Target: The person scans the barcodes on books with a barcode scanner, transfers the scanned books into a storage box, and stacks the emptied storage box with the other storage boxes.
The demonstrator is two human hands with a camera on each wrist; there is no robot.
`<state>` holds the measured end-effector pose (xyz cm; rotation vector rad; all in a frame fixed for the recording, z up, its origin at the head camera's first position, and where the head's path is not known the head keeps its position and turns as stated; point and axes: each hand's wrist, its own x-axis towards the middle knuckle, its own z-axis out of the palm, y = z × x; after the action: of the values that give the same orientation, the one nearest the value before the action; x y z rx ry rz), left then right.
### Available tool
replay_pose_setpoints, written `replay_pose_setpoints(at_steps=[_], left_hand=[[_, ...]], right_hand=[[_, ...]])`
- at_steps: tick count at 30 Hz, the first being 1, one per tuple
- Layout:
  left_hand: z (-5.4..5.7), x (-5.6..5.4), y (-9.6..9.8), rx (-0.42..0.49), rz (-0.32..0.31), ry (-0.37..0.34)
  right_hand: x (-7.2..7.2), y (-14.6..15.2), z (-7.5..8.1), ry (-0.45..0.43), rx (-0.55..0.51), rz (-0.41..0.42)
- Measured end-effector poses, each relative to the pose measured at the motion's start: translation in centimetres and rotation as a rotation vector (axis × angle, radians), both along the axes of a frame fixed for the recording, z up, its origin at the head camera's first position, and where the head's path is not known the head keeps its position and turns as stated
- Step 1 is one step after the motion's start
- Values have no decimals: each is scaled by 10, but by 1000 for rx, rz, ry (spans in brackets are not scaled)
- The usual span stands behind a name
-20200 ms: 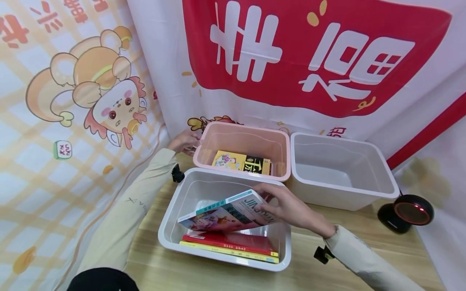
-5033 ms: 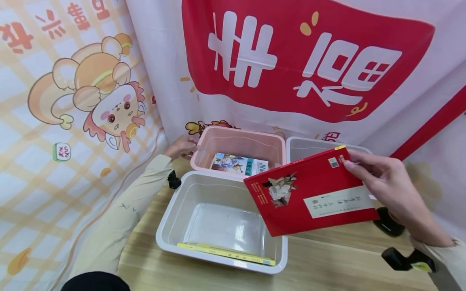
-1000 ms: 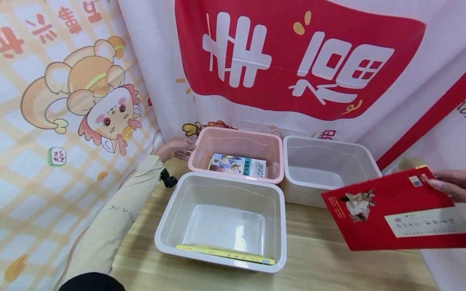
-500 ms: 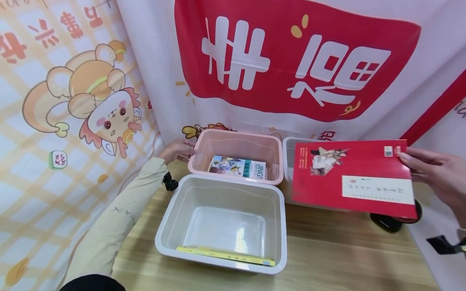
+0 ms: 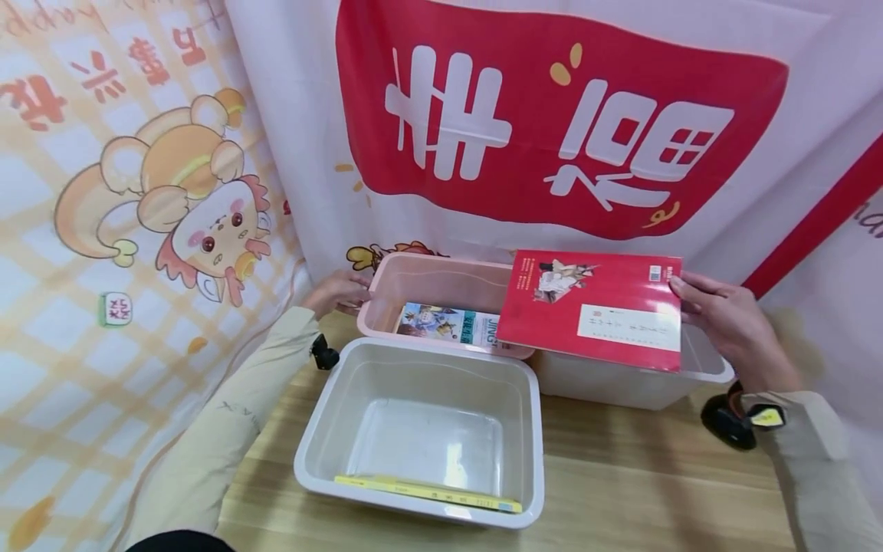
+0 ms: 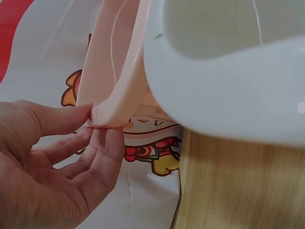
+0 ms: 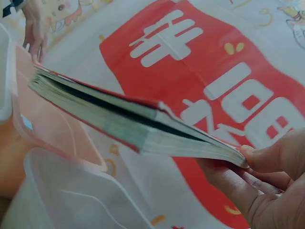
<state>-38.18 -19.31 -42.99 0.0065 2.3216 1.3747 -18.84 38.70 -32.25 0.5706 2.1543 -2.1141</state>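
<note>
My right hand [image 5: 734, 330] pinches a red book [image 5: 552, 326] by one edge, thumb on the cover and fingers beneath. The book is nearly level above the pink bin's [image 5: 455, 280] right end and the grey bin [image 5: 607, 383] beside it. In the right wrist view its page edges [image 7: 105, 119] face me, with a gap partway through the pages. My left hand [image 6: 62, 162] pinches the pink bin's rim at its left corner. A white and teal paperback [image 5: 444, 326] lies inside that bin. One thin yellow book [image 5: 428, 492] leans along the near wall of the front bin [image 5: 414, 437].
The front bin sits on the wooden table [image 5: 621, 475], close against the pink bin. A black round device [image 5: 727, 422] stands at the right, partly behind my right wrist. Printed cloth [image 5: 290, 138] hangs behind and to the left.
The paperback held earlier now lies in the pink bin. The red book left the front bin, went right, and in the last second came back left over the rear bins. My left hand stays put.
</note>
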Motion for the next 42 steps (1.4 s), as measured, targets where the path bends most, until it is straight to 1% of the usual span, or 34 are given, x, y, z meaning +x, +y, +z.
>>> replay_pose_setpoints(at_steps=[3, 6, 10, 14, 17, 20, 24, 28, 34, 39, 42], left_hand=[[-3, 0, 2, 23, -17, 4], [-4, -2, 8, 28, -11, -3], [-3, -3, 15, 7, -10, -4], [-1, -3, 18, -41, -1, -13], [-1, -3, 15, -50, 3, -16], [0, -2, 12, -59, 5, -21], [1, 0, 11, -68, 8, -30], [1, 1, 11, -60, 4, -20], [-3, 4, 7, -46, -20, -14], [-3, 4, 5, -48, -20, 0], [-3, 1, 6, -53, -14, 7]], right_hand=[[-10, -8, -10, -9, -56, 1], [-18, -16, -21, -11, -94, -7], [-28, -30, -36, -31, -104, -34], [-39, -50, -48, -37, -87, -30], [-51, -65, -54, -16, -61, -7], [-62, -81, -60, 3, -14, 1], [-74, -98, -66, -2, 25, -4], [-83, -110, -73, -18, 22, 18], [-98, -126, -86, -84, -20, 33], [-111, -143, -96, -91, -23, 45], [-114, -157, -97, -80, 7, 96]])
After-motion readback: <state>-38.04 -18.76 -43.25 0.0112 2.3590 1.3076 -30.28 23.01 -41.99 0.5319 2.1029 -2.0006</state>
